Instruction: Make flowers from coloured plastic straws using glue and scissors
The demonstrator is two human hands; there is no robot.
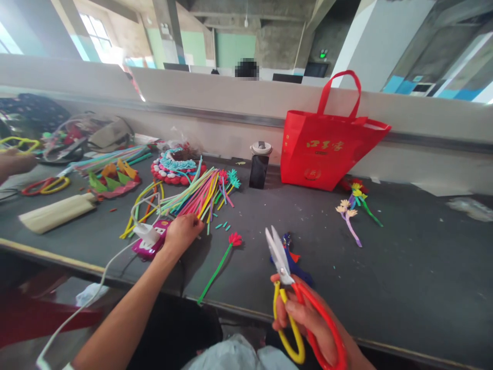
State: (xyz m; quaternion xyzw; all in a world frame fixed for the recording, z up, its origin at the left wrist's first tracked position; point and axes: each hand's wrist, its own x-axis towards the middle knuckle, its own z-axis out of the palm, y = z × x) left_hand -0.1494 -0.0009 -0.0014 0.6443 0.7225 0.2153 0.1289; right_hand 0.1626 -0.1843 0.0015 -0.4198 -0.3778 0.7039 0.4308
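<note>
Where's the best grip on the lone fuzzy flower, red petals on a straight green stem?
Likely pinch midway along the green stem, from the near side: it lies uncovered, slanting toward the edge of the black table, with red petals splayed at its far end.

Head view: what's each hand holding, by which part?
Right hand: silver-bladed scissors, by their red and yellow handles. Left hand: at the multicoloured bundle of thin sticks; grip can't be told.
</note>
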